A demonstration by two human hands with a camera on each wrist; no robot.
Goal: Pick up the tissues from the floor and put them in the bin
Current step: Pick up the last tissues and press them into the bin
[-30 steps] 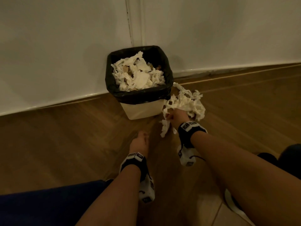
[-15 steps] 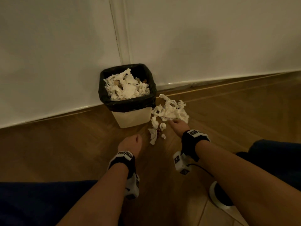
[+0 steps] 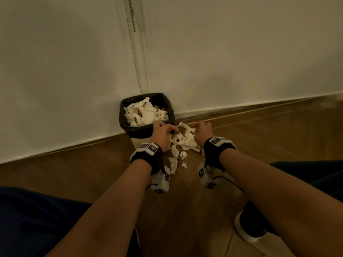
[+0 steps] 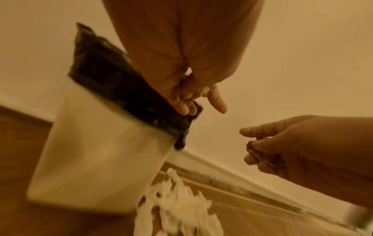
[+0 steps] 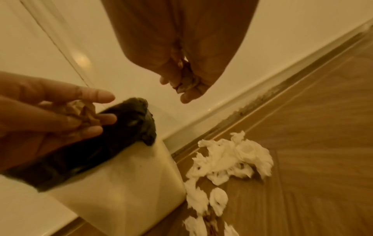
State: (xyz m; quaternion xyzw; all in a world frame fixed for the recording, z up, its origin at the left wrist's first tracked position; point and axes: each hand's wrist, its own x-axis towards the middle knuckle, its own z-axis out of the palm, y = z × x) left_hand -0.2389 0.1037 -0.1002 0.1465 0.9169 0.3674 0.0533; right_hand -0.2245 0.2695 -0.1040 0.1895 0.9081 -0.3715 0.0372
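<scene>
A white bin with a black liner [image 3: 138, 129] stands against the wall, heaped with white tissues [image 3: 146, 114]. A loose pile of white tissues [image 3: 185, 141] lies on the wooden floor right of the bin, also in the wrist views [image 4: 177, 207] [image 5: 228, 158]. My left hand [image 3: 167, 127] hovers at the bin's front right corner, fingers curled round a brownish crumpled scrap [image 5: 84, 111]. My right hand [image 3: 203, 127] hangs above the floor pile and pinches a darker crumpled scrap [image 5: 185, 83]. Neither hand touches the white pile.
The white wall and skirting board [image 3: 241, 110] run just behind the bin. Wooden floor [image 3: 278, 136] stretches to the right. My knees in dark trousers [image 3: 37, 219] and a shoe [image 3: 250, 227] sit near the bottom of the head view.
The right hand has set down the bunch of white tissues it held, which now lies on the floor. The left hand has lifted off the floor to the bin's rim. My head has tilted up.
</scene>
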